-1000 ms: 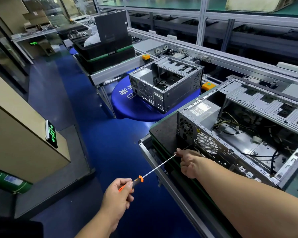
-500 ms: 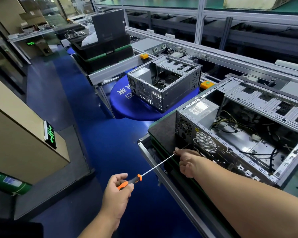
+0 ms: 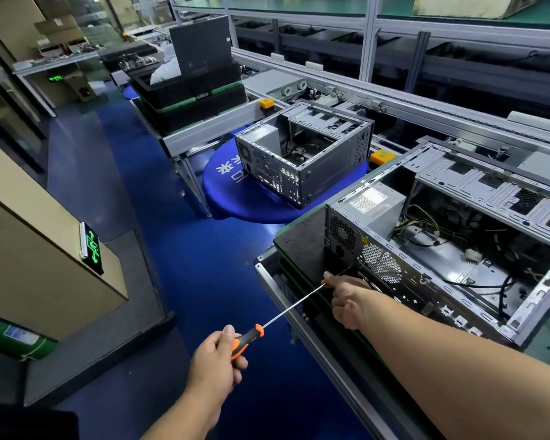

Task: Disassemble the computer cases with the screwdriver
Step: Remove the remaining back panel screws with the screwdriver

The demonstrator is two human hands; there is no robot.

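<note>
Hands (image 3: 216, 360) unmoved on screwdriver (image 3: 286, 309); view shifted.

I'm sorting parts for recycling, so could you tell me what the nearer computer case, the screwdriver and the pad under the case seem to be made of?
Nearer computer case: bare sheet metal, probably steel; dull grey sheen, punched vent holes.
Screwdriver: thin bright metal shaft; the handle, gripped by the left hand, looks like black and orange plastic or rubber.
Pad: matte, speckled black, perhaps rubber or foam; uncertain.
</note>
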